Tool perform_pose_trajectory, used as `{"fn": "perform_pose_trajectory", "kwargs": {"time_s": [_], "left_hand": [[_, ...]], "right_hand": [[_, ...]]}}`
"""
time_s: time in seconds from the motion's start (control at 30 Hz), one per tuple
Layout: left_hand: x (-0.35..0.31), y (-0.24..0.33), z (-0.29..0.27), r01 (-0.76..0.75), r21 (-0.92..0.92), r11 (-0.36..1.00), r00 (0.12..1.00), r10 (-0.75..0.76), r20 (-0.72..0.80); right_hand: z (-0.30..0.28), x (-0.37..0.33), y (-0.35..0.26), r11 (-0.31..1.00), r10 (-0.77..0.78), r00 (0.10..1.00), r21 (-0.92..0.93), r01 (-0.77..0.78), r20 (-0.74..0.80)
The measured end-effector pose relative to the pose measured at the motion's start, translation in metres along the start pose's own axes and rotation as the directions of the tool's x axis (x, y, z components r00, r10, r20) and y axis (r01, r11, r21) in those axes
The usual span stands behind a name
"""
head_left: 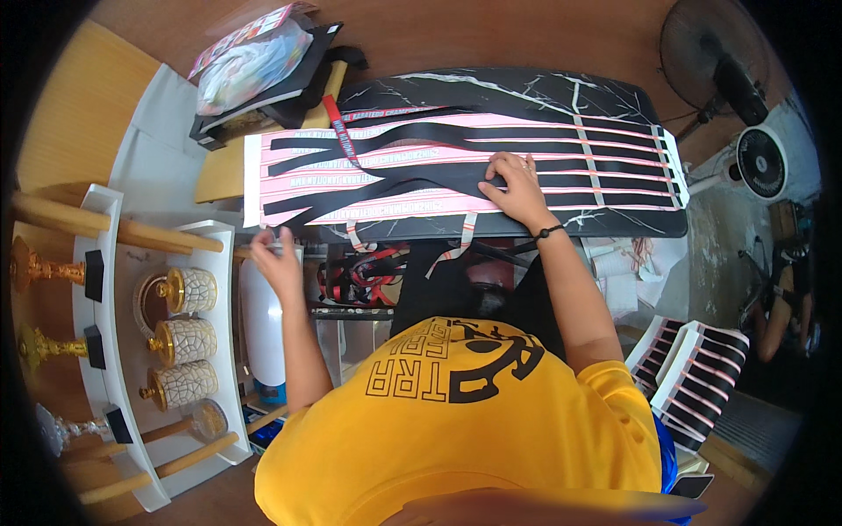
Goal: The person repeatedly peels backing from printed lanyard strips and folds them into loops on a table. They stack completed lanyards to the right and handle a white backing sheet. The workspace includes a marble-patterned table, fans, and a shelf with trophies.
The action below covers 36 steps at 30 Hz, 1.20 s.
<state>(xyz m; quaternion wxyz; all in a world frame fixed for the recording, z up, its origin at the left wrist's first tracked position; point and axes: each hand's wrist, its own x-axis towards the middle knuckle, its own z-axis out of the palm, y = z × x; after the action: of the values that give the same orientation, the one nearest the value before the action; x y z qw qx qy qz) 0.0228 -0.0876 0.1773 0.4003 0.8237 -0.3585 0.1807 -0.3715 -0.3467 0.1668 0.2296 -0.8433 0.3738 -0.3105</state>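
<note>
A long pink board with printed lettering (377,207) lies across a black marble-patterned table. Black ribbons (351,190) run lengthwise over it, loose and crossing at the left, straighter at the right under narrow pale bands. My right hand (519,191), with a ring and a dark bracelet, lies on the ribbons near the board's middle, bent fingers spread, fingertips touching them. At the board's lower left corner, my left hand (279,263) has thumb and fingers apart close to a ribbon's end. Contact there is unclear. A red strap (337,123) lies across the upper left ribbons.
At left stands a white rack (101,351) holding gold and silver trophy parts. A plastic bag (254,70) sits on a black item behind. Fans (761,162) stand at the right. Another striped black-and-pink board (702,377) is low right. Pale strips (456,250) hang over the table's front edge.
</note>
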Motion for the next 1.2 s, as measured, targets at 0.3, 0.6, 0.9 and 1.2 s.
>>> {"fn": "perform_pose_trajectory", "kwargs": {"time_s": [0.3,0.6,0.9,1.2], "left_hand": [[0.076,-0.105,0.005,0.882,-0.284,0.376,0.459,-0.544,0.702],[0.063,-0.108,0.009,0.650,-0.284,0.704,0.729,-0.474,0.493],[0.041,-0.125,0.019,0.416,-0.041,0.909,0.886,-0.415,-0.209],[0.024,0.163,0.089,-0.346,-0.224,0.911,0.935,0.356,0.001]], "right_hand": [[0.001,0.002,0.008,0.997,-0.021,1.000,0.074,0.021,-0.001],[-0.001,-0.001,0.005,0.997,-0.027,0.998,0.075,0.023,0.053],[0.006,-0.011,-0.018,0.997,-0.053,0.994,0.061,0.048,0.093],[-0.058,-0.003,0.049,0.981,0.165,0.940,0.144,-0.126,-0.300]]}}
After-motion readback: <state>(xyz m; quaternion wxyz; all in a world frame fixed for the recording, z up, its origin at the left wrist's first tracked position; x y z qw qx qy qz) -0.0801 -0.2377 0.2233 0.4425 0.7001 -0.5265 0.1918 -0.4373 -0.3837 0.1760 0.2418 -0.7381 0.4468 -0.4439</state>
